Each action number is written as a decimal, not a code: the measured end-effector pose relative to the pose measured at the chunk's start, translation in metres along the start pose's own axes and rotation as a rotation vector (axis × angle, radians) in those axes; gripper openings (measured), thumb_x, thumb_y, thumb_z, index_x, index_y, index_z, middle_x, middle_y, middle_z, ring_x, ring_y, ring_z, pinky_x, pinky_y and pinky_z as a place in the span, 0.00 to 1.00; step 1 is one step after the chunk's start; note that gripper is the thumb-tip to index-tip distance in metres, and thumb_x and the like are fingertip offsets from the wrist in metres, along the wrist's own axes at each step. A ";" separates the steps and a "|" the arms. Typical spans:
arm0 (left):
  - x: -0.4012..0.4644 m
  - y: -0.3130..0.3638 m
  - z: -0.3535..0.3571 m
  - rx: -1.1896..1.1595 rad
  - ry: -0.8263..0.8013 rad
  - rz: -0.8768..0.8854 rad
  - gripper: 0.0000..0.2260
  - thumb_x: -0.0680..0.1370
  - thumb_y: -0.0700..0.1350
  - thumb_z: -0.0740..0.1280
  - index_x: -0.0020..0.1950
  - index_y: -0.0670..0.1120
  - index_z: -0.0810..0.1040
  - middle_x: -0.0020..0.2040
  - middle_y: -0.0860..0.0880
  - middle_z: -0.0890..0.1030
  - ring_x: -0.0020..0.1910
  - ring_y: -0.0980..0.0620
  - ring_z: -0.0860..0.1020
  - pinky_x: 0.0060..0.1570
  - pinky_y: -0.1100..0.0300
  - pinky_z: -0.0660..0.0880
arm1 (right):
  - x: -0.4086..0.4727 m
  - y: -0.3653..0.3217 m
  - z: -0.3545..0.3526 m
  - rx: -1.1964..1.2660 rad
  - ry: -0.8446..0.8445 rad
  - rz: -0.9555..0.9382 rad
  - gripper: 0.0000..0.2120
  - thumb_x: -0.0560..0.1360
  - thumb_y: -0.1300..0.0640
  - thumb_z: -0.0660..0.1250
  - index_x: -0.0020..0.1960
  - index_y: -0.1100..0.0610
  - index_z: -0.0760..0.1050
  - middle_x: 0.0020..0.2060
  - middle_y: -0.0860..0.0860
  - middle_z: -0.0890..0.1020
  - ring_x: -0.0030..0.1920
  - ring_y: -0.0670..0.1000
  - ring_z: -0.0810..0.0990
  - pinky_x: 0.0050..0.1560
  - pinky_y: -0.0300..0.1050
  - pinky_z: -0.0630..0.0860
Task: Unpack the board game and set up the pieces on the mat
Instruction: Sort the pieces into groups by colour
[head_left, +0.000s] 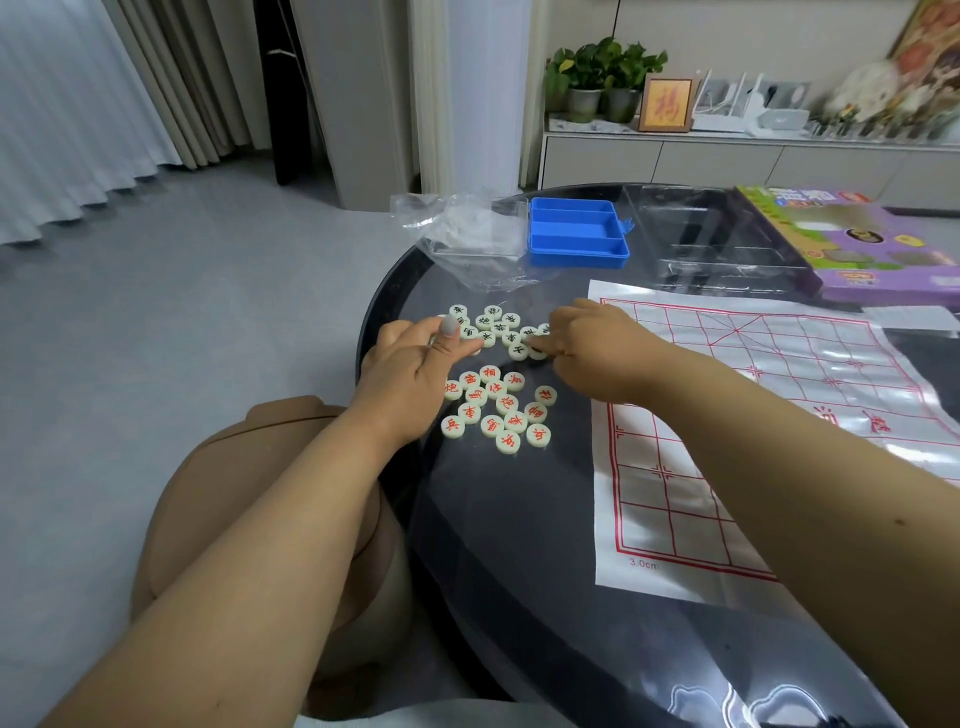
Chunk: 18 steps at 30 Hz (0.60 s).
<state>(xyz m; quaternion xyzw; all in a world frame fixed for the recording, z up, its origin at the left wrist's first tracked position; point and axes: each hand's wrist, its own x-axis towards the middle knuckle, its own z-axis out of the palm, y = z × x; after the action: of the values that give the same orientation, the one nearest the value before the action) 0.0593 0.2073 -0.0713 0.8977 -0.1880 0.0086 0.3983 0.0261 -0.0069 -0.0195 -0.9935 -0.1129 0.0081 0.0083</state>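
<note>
A round, dark, glossy desk (519, 571) carries everything. On its right lies a white mat (727, 467) printed with a red grid. Left of the mat sit two clusters of pale round pieces: the red-marked pieces (498, 405) nearer, the black-marked pieces (498, 327) just beyond. Farther back lie a crumpled clear bag (467, 228), an open blue box (576, 234), a clear plastic tray (717, 239), and at far right a purple game box (852, 244).
</note>
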 end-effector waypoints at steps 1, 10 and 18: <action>0.000 0.000 0.000 -0.009 0.004 0.003 0.41 0.69 0.76 0.33 0.63 0.62 0.77 0.69 0.58 0.67 0.70 0.60 0.57 0.72 0.47 0.59 | -0.001 0.000 0.000 0.011 0.018 0.005 0.20 0.78 0.58 0.53 0.67 0.54 0.72 0.49 0.50 0.73 0.55 0.52 0.68 0.57 0.48 0.69; -0.006 0.011 -0.008 -0.083 0.028 0.044 0.31 0.77 0.65 0.41 0.62 0.55 0.79 0.64 0.57 0.73 0.65 0.63 0.60 0.60 0.75 0.51 | -0.011 -0.006 0.002 0.094 0.031 0.057 0.19 0.78 0.57 0.55 0.65 0.50 0.74 0.49 0.49 0.73 0.50 0.46 0.65 0.50 0.42 0.66; -0.009 0.012 -0.027 -0.148 -0.002 0.000 0.11 0.80 0.44 0.64 0.60 0.49 0.80 0.58 0.53 0.77 0.57 0.57 0.75 0.53 0.71 0.68 | -0.040 -0.009 -0.011 0.368 -0.010 0.004 0.13 0.72 0.61 0.70 0.56 0.50 0.79 0.50 0.44 0.75 0.49 0.44 0.75 0.41 0.30 0.69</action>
<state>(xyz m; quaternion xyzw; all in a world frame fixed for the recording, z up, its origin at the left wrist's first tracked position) 0.0504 0.2224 -0.0462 0.8658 -0.1884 -0.0065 0.4635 -0.0143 -0.0077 -0.0082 -0.9754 -0.1076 0.0334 0.1893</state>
